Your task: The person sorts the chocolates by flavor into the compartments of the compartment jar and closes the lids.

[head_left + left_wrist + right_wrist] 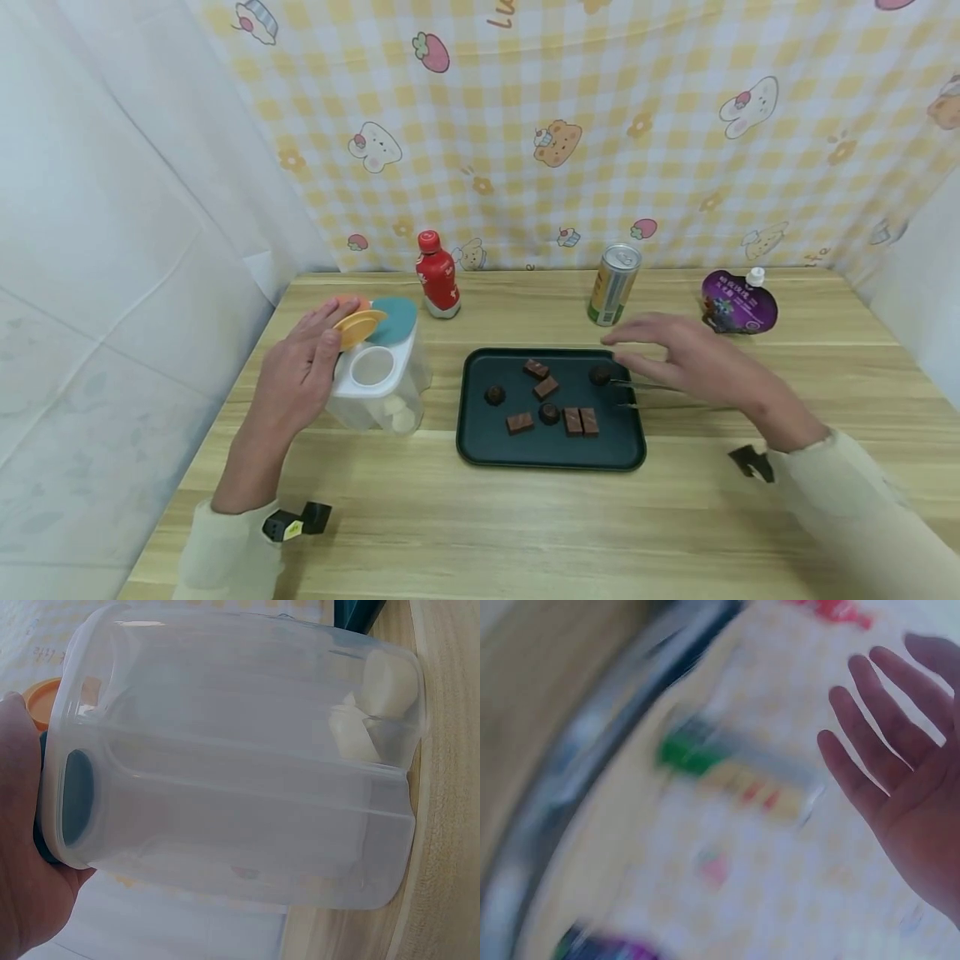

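The left hand (pixel 300 375) is gripping the upright container (pixel 378 379) at the tray's (pixel 480 446) nine o'clock edge, while the right hand (pixel 693 362) is hovering open over tongs (pixel 637 396).

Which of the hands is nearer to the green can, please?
Right. The right hand hovers just in front of the green can; the left hand grips the container far away.

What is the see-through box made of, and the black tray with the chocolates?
The box looks like cloudy, see-through plastic: white pieces show through its walls. The tray looks like dark, smooth plastic or coated metal with a faint sheen; which one is unclear.
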Tool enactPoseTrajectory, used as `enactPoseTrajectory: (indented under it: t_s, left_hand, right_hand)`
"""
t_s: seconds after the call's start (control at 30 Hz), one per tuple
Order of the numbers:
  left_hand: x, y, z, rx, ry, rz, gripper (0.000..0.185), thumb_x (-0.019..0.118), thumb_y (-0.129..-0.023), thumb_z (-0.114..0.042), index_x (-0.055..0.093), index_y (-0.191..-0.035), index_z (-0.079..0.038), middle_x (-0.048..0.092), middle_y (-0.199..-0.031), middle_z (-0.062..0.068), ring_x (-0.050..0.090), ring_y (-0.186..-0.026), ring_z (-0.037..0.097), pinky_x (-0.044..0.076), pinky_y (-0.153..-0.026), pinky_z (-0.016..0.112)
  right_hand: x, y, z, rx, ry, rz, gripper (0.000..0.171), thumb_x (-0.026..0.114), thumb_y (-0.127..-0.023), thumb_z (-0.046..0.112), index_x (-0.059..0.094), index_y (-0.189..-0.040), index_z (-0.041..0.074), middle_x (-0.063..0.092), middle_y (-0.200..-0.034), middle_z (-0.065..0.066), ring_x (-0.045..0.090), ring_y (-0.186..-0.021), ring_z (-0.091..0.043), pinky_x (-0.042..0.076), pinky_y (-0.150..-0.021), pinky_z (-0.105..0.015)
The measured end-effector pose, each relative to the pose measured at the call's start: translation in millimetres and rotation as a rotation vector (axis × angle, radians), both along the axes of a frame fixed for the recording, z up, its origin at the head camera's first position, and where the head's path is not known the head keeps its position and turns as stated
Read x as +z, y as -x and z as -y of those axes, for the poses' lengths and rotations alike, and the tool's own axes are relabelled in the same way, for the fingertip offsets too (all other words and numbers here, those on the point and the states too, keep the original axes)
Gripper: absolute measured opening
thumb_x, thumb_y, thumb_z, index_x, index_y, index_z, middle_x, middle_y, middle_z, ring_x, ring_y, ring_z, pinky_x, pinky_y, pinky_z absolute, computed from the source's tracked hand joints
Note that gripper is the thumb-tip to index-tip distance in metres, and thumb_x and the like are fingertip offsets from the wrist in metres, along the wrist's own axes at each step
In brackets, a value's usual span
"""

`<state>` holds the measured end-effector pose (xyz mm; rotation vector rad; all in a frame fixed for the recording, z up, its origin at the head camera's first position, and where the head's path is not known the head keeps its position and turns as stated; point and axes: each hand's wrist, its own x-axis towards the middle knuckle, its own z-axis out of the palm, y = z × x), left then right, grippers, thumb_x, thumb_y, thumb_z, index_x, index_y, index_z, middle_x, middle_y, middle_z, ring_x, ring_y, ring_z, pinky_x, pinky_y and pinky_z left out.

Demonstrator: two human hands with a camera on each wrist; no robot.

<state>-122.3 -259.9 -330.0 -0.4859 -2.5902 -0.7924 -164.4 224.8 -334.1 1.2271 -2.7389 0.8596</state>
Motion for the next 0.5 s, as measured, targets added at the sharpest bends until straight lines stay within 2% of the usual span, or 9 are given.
enactPoseTrajectory:
  t_s: [0.07, 0.23, 0.37, 0.5]
  left_hand:
    - [0.5, -0.5, 0.3, 0.001, -0.003, 0.004, 0.050, 0.032, -0.114, -0.032, 0.053, -0.150, -0.005, 0.053, -0.152, 0.011, 0.041, -0.145, 0.036, 0.027, -0.120, 0.052]
    - [1.5, -1.1, 0.0, 0.003, -0.001, 0.021, 0.051, 0.032, -0.114, -0.034, 0.052, -0.151, -0.006, 0.052, -0.153, 0.011, 0.040, -0.146, 0.036, 0.029, -0.117, 0.060]
    - [2.1, -1.5, -0.1, 0.004, 0.000, 0.030, 0.052, 0.032, -0.114, -0.035, 0.052, -0.152, -0.007, 0.051, -0.153, 0.011, 0.039, -0.146, 0.036, 0.029, -0.115, 0.063]
    - [1.9, -1.0, 0.1, 0.002, 0.004, 0.016, 0.052, 0.032, -0.114, -0.035, 0.052, -0.151, -0.006, 0.052, -0.152, 0.011, 0.039, -0.146, 0.036, 0.029, -0.117, 0.060]
  right_hand:
    - [10.1, 1.3, 23.4, 0.034, 0.043, -0.023, 0.029, 0.064, -0.104, 0.017, 0.070, -0.133, 0.018, 0.067, -0.133, -0.002, 0.062, -0.123, -0.023, 0.054, -0.094, -0.051]
    - [29.8, 6.0, 87.7, 0.143, 0.152, -0.076, 0.035, 0.058, -0.107, 0.015, 0.064, -0.142, 0.011, 0.064, -0.139, -0.004, 0.058, -0.129, -0.021, 0.050, -0.103, -0.049]
    - [41.1, 11.2, 136.9, 0.205, 0.164, -0.024, 0.042, 0.053, -0.109, 0.021, 0.055, -0.150, 0.010, 0.057, -0.148, -0.004, 0.052, -0.136, -0.017, 0.042, -0.112, -0.043]
    - [44.4, 17.6, 177.6, 0.254, 0.145, 0.024, 0.046, 0.050, -0.111, 0.027, 0.050, -0.153, 0.009, 0.053, -0.152, -0.004, 0.049, -0.138, -0.014, 0.039, -0.115, -0.037]
